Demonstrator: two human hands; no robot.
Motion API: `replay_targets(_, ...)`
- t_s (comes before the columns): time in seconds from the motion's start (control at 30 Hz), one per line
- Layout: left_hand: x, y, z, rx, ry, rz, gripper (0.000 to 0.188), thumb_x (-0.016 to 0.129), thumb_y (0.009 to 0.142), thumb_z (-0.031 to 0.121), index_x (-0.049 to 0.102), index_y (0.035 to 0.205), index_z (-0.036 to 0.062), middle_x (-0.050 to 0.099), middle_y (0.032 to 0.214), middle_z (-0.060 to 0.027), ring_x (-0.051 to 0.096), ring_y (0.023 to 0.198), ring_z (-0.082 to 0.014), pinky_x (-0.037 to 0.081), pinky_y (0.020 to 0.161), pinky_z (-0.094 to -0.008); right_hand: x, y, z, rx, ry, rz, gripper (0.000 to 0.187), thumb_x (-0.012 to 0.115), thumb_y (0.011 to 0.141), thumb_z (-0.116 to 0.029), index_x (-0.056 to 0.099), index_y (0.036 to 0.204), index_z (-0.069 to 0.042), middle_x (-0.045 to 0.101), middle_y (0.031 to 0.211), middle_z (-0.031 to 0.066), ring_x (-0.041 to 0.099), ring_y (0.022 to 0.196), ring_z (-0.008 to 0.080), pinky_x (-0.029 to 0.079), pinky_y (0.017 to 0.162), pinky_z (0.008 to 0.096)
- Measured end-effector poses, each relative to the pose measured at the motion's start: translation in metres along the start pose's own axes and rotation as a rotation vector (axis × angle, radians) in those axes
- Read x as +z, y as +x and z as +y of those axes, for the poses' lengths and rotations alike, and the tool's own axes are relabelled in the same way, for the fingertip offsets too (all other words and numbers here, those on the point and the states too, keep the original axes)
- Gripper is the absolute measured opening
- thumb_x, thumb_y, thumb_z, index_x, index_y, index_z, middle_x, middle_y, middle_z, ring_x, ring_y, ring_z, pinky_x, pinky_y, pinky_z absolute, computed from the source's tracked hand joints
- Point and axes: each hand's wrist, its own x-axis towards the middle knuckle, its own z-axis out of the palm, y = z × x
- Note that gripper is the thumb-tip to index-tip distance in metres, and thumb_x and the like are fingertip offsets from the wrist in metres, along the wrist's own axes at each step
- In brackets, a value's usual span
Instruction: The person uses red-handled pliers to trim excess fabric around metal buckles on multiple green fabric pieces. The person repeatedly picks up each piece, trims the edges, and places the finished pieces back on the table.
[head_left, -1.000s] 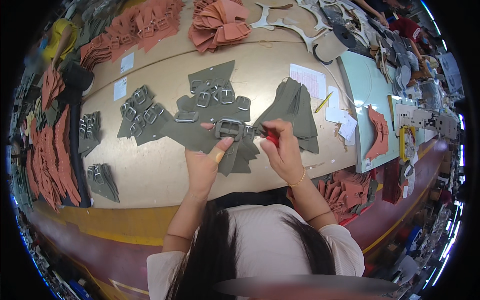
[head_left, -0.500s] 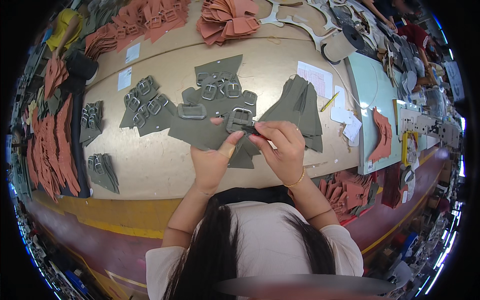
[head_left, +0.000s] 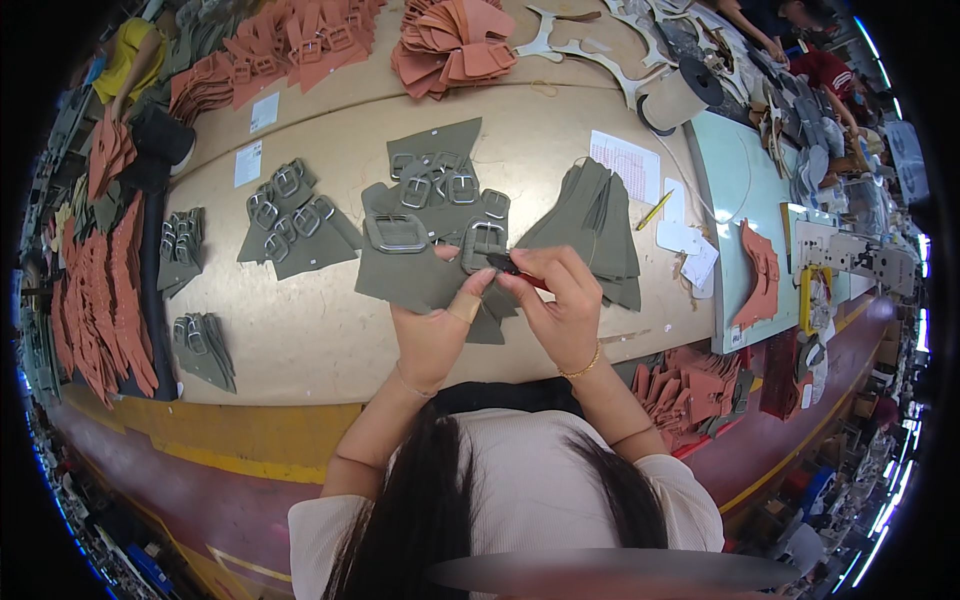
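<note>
My left hand (head_left: pixel 432 338) is closed on a grey-green strap piece (head_left: pixel 398 278), its thumb on the near side below a square metal buckle (head_left: pixel 484 236). A larger buckle (head_left: pixel 396 232) sits on the same piece, to the left. In my right hand (head_left: pixel 560 305) is a small red-and-black tool (head_left: pixel 506 264), pinched between thumb and fingers. Its black end lies at the lower right edge of the buckle; its exact kind I cannot make out. Just beyond lies a pile of buckled strap pieces (head_left: pixel 440 190) of the same colour.
Flat grey-green pieces (head_left: pixel 590 220) are fanned out on the right, near a yellow pen (head_left: pixel 654 211) and papers (head_left: pixel 625 160). More buckled pieces (head_left: pixel 295 225) lie left. Reddish stacks (head_left: pixel 455 50) stand at the back. A sewing machine (head_left: pixel 850 250) and a thread spool (head_left: pixel 680 97) are to the right.
The strap piece has swung round slightly in my left hand, its larger buckle now facing up more fully. My right hand has shifted a little left, with the tool showing more at the buckle.
</note>
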Motion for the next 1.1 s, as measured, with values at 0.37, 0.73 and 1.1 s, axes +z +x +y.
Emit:
replay_targets(0.37,0.002,0.000,-0.003,0.010,0.042,-0.009,0.032,0.075,0.080,-0.002,0.055,0.106,0.0009,0.063,0.098,-0.0061,0.062,0.086,-0.0118,0.051,0.073,-0.0245,0.001,-0.001,0.004,0.074,0.120,0.000,0.022,0.076,0.076,0.001,0.068,0.097,0.003,0.063,0.090,0.0105,0.066,0.079,0.0148,0.056,0.066,0.0233)
replay_targets(0.73,-0.016,0.006,-0.009,-0.059,0.210,-0.198,0.047,0.072,0.077,-0.001,0.051,0.120,0.0011,0.060,0.109,-0.0097,0.059,0.101,-0.0184,0.048,0.089,-0.0314,0.012,0.001,0.022,0.592,0.809,0.053,0.030,0.076,0.083,-0.019,0.061,0.102,-0.001,0.049,0.074,-0.0039,0.042,0.061,0.0034,0.034,0.052,0.0183)
replay_targets(1.1,-0.052,0.025,0.006,0.008,0.619,-0.315,0.093,0.084,0.070,0.029,0.031,0.141,-0.0001,0.040,0.139,-0.0187,0.043,0.127,-0.0303,0.039,0.103,-0.0417,-0.005,0.027,0.018,0.508,0.282,-0.106,0.023,0.072,0.085,-0.019,0.061,0.085,0.001,0.050,0.064,-0.0044,0.039,0.060,0.0031,0.034,0.051,0.0217)
